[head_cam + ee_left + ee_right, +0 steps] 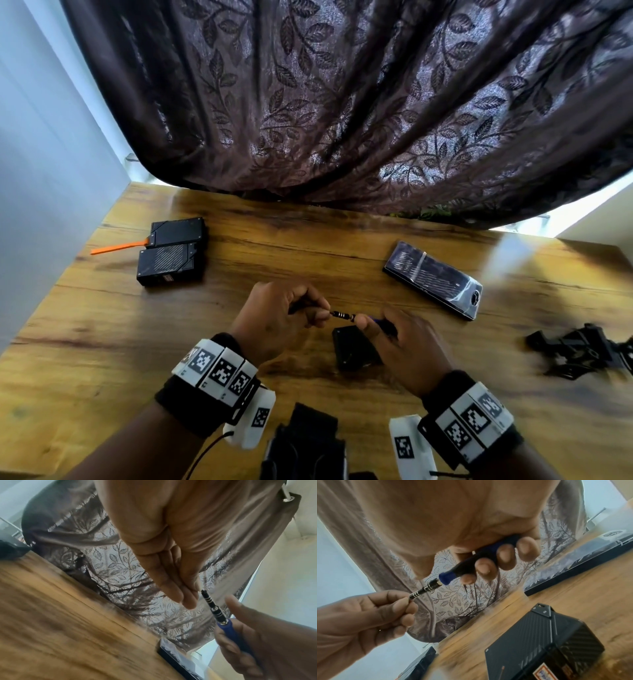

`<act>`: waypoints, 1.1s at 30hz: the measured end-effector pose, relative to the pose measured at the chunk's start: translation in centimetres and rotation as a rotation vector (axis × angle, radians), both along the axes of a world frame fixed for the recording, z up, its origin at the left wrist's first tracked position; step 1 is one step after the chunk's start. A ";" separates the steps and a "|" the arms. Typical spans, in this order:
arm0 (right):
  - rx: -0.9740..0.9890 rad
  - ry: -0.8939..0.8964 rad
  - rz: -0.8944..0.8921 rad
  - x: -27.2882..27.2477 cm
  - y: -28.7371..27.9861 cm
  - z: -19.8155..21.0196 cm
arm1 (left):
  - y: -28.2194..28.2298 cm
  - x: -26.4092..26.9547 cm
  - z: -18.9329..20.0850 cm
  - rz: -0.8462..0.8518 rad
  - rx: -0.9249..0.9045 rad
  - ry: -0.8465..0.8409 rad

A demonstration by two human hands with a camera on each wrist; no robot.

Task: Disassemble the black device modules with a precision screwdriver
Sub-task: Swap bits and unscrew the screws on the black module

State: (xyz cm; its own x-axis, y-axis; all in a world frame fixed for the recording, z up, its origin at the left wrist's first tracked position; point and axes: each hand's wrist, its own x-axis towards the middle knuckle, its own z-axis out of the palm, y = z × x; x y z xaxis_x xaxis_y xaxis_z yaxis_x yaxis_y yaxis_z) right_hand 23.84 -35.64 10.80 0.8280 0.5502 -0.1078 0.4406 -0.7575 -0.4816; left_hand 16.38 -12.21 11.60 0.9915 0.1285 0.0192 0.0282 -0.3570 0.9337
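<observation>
Looks to me like home room, makeshift workbench. I see wood-grain table point(308, 246) against window; dark leaf-pattern curtain point(342, 102) hangs behind table, daylight at its edges. Plain white wall point(44, 137) left of table. Clear-lidded bit case point(433, 279) on table.

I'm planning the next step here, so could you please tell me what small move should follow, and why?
Probably seat the bit: the left hand pinches at the tip of the screwdriver, whose handle the right hand grips, both above the module. No screw is engaged yet.
</observation>
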 end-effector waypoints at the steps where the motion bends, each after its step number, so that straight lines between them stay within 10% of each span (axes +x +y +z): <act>1: -0.011 -0.002 -0.035 -0.1 0.0 0.2 | -0.3 0.0 0.0 -0.004 0.011 -0.001; 33: 0.160 0.259 -0.157 0.7 -4.7 -0.1 | -5.4 1.9 0.1 -0.086 0.027 0.067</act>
